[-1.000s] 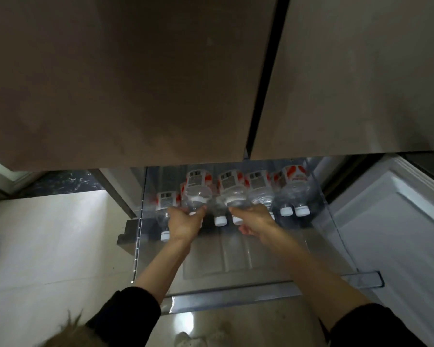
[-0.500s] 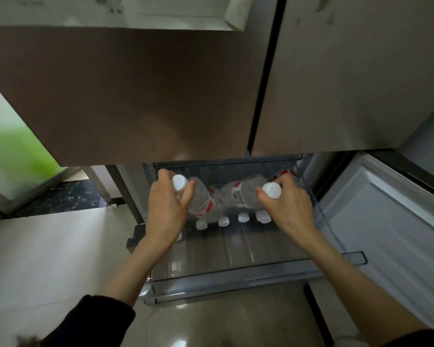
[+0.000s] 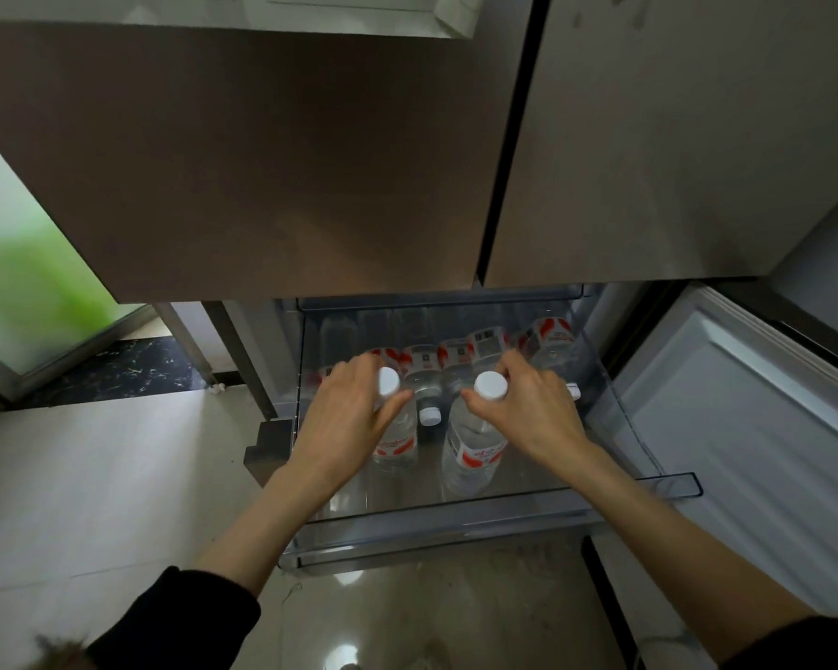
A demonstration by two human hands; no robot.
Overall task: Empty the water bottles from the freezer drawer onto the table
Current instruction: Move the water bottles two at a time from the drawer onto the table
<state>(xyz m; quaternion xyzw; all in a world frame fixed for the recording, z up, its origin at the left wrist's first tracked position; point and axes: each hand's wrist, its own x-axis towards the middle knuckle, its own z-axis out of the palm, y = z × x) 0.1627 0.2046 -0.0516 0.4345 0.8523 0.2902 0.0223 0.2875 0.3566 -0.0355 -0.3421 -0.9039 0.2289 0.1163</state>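
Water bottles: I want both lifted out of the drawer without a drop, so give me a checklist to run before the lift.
1. Left hand closed around the left bottle at its neck: ok.
2. Right hand closed around the right bottle at its neck: ok.
3. Both white caps on: ok.
4. Drawer pulled out, open above the bottles: ok.
5. Held bottles clear of the lying bottles behind: cannot tell.
6. Table ready for them: cannot tell, out of view.
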